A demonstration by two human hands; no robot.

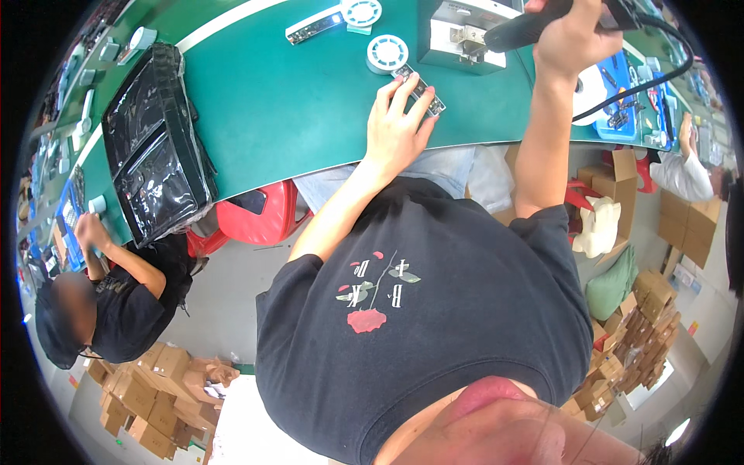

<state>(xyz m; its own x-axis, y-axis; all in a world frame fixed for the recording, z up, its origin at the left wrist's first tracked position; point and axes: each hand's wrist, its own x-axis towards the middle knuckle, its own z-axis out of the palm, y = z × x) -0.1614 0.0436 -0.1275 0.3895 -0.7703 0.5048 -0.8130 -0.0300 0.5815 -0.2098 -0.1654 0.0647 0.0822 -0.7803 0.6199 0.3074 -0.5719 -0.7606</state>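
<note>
My left hand bends its fingers over the narrow handle of a small fan-like device, holding it on the green table. Circuit parts show along that handle, and its round head is white with slots. Up at the right, my right hand is closed around a black corded electric screwdriver. Its front end points left, close to the metal outlet of a white-and-grey box that looks like a screw feeder. Whether the tip touches the outlet I cannot tell. A second such device lies farther back, a light glowing on it.
A black plastic-wrapped bag lies on the table's left. The screwdriver's black cord loops at the right, near a white roll and a blue tray of tools. A co-worker sits at left, beside a red stool.
</note>
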